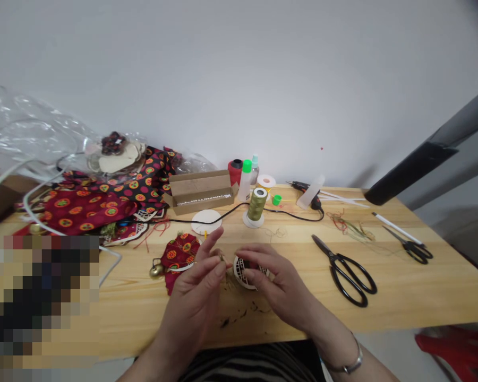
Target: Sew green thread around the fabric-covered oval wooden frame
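My right hand (276, 276) is closed on a small round lattice disc (241, 273) with a pale rim and dark gaps, held just above the table near its front edge. Thumb and forefinger of my left hand (201, 281) are pinched together beside the disc. Something small and brownish shows at those fingertips, possibly thread ends, but I cannot make it out. Left of that hand lies a dark red patterned fabric piece (179, 252), partly hidden by it, with a brass bell (156, 270) at its side. Dark scraps (239, 315) are scattered below the hands.
Behind the hands stand an olive thread spool (257, 204), a green-capped bottle (245, 180) and an open cardboard box (201, 193). Large black scissors (344, 273) and smaller scissors (412, 249) lie right. A glue gun (302, 187) with a black cable is behind. Patterned fabric (91, 204) heaps left.
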Available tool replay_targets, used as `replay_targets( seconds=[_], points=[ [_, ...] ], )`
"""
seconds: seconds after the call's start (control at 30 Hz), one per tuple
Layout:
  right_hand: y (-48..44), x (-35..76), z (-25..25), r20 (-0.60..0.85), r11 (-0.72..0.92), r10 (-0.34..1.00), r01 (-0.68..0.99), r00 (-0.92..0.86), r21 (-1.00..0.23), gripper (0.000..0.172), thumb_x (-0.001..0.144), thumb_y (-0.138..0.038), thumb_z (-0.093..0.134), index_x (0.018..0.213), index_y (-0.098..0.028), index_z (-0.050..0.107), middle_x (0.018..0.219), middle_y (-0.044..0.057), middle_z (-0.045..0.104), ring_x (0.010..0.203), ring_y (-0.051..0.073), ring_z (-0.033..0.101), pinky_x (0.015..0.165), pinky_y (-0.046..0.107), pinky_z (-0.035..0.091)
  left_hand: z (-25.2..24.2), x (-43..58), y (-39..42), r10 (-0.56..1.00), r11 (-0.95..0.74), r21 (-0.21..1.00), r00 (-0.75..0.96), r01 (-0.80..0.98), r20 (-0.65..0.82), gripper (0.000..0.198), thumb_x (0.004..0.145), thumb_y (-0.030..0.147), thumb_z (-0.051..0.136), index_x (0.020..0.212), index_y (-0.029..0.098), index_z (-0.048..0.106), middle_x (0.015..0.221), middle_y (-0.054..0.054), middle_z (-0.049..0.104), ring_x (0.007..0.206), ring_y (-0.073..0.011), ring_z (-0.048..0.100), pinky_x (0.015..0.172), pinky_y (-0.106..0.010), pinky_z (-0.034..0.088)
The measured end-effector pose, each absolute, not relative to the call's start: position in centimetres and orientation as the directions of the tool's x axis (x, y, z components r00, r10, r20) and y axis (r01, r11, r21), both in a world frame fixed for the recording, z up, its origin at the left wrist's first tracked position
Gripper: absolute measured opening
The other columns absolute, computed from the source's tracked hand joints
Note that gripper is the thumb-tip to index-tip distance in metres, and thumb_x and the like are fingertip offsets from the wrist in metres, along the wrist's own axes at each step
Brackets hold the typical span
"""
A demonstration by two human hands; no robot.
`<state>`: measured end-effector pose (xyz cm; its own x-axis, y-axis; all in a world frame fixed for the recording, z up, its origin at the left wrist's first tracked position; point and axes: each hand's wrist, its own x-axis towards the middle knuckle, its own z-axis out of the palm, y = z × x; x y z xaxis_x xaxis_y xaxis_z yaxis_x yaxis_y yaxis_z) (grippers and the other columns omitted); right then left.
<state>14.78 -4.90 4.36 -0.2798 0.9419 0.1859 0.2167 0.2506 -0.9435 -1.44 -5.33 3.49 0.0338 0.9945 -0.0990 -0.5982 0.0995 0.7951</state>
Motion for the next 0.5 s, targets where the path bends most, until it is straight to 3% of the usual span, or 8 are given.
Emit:
replay_targets(
  seconds=[0.1,0.23,0.37,0.5],
  points=[
    [-4.6,14.7,5.0,0.212,0.25,0.954,0.175,-0.209,-0.952,0.025,0.085,-0.019,0.058,0.106,-0.025,0.069,0.102,0.006,0.064,0.099,0.018,0.057,0.089,0.035,0.046,3.4,-1.2,-5.6,0.993,0.116,0.856,0.087,-0.503,-0.083,0.01,0.076,0.017,0.07,0.077,0.023,0.078,0.134,-0.002,0.055,0.108,-0.0156,0.054,0.09,-0.021,0.045],
    [-3.9,14.7,6.0,0.147,0.182,0.938,0.088,-0.313,-0.979,0.023,0.082,-0.02,0.063,0.101,-0.028,0.072,0.088,0.003,0.065,0.086,0.016,0.057,0.079,0.03,0.048,3.2,-1.2,-5.7,0.975,0.162,0.895,0.207,-0.417,-0.08,0.011,0.078,0.021,0.067,0.081,0.021,0.078,0.113,-0.006,0.067,0.112,-0.0244,0.055,0.095,-0.032,0.043],
    [-3.5,15.0,6.5,0.011,0.051,0.916,0.09,-0.402,-0.995,0.025,0.077,-0.02,0.067,0.1,-0.027,0.073,0.076,0.0,0.061,0.075,0.013,0.054,0.072,0.027,0.047,3.4,-1.5,-5.6,0.962,0.133,0.957,0.264,-0.257,-0.063,0.013,0.08,0.022,0.066,0.082,0.024,0.078,0.099,-0.004,0.07,0.101,-0.0216,0.058,0.09,-0.03,0.044],
    [-3.4,15.0,6.5,-0.023,-0.012,0.923,0.032,-0.385,-0.999,0.018,0.071,-0.019,0.072,0.086,-0.026,0.077,0.072,-0.001,0.061,0.073,0.013,0.054,0.071,0.028,0.045,3.7,-1.5,-5.6,0.95,0.098,0.984,0.31,-0.149,-0.047,0.014,0.081,0.024,0.066,0.085,0.026,0.079,0.09,-0.003,0.069,0.094,-0.02,0.057,0.087,-0.029,0.043]
  ],
)
